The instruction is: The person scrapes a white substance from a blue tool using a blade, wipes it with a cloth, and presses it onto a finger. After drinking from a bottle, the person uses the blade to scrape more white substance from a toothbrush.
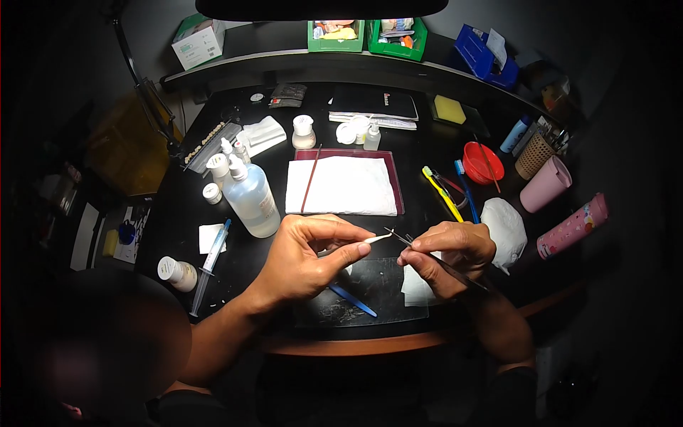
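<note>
Between the thumb and index finger of my left hand is a small white tapered piece, pinched with its point toward the right. My right hand grips dark tweezers, whose thin tips come right up to the white piece's point. Both hands are raised over the front of the dark desk. Under them lies a glass slab with a blue-handled tool across it. White paper is partly hidden beneath my right hand.
A folded white towel with a thin brush lies ahead on a maroon tray. Left stand a clear bottle, several small jars and a syringe. Right are toothbrushes, a red bowl and crumpled white paper.
</note>
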